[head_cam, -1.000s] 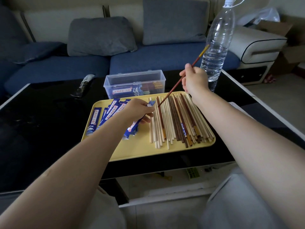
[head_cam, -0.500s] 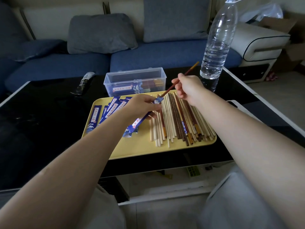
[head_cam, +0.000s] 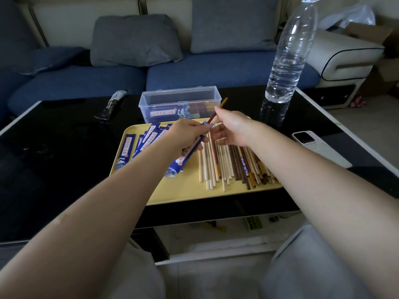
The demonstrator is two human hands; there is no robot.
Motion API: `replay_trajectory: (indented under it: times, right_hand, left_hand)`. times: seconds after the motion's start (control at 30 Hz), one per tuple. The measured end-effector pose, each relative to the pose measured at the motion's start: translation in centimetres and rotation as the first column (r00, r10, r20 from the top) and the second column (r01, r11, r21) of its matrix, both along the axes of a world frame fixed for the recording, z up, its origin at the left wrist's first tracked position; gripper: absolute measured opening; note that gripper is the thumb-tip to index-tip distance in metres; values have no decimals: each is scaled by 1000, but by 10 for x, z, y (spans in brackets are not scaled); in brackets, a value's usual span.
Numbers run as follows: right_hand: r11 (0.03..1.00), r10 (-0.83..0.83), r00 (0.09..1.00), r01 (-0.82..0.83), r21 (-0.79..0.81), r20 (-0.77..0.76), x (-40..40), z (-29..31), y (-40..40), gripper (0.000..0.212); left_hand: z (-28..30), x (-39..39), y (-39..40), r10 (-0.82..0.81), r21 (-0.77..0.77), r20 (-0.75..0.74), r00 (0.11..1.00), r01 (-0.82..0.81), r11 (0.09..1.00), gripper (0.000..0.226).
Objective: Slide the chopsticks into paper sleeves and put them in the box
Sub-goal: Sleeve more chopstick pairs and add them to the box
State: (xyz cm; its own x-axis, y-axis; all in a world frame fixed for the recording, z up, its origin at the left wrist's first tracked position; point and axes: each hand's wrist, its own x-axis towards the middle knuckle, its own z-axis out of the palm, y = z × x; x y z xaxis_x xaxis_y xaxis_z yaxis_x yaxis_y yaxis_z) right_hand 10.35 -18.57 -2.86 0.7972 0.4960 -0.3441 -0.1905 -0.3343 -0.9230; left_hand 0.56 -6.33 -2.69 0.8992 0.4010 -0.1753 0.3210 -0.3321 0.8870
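Observation:
My left hand [head_cam: 187, 134] grips a blue paper sleeve [head_cam: 183, 157] above the yellow tray [head_cam: 183, 190]. My right hand [head_cam: 232, 128] pinches a dark red chopstick [head_cam: 218, 108] whose lower end is inside the sleeve's mouth; its orange tip sticks up behind my fingers. Loose chopsticks [head_cam: 233, 165], pale and brown, lie in a row on the tray's right half. Several empty blue sleeves [head_cam: 138, 145] lie on its left half. A clear plastic box [head_cam: 180, 106] stands behind the tray with sleeved chopsticks inside.
A tall water bottle [head_cam: 287, 61] stands on the black table [head_cam: 54, 158] at the back right. A white phone [head_cam: 319, 147] lies right of the tray, a small wrapped item [head_cam: 112, 103] at the back left. A blue sofa lies beyond.
My right hand has moved down and left toward my left hand, pushing the red chopstick further into the sleeve. My left hand has lifted the sleeve slightly.

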Motion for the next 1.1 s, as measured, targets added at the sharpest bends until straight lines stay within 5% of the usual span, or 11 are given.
replay_trajectory:
  times: [0.1, 0.2, 0.3, 0.57, 0.77, 1.1]
  right_hand:
    - [978, 30, 980, 12, -210, 198, 0, -3, -1, 35]
    - [758, 350, 884, -73, -648, 309, -5, -10, -1, 20]
    - [591, 498, 820, -83, -802, 282, -16, -14, 6, 22]
    - [535, 516, 783, 22, -845, 347, -27, -17, 26, 27]
    - [598, 435, 802, 84, -797, 411, -28, -28, 31, 25]
    - [656, 398, 820, 59, -752, 411, -31, -26, 32, 34]
  left_hand:
    - [0, 0, 2, 59, -113, -38, 998, -63, 992, 20]
    - [1, 0, 4, 116, -219, -108, 987, -138, 966, 16]
    - [1, 0, 7, 145, -242, -126, 981, -172, 955, 13]
    - [1, 2, 10, 153, -230, -127, 980, -179, 957, 18]
    - [-6, 3, 11, 166, -145, -183, 969, -194, 970, 42]
    - [-5, 2, 7, 110, -79, -269, 957, -136, 988, 47]
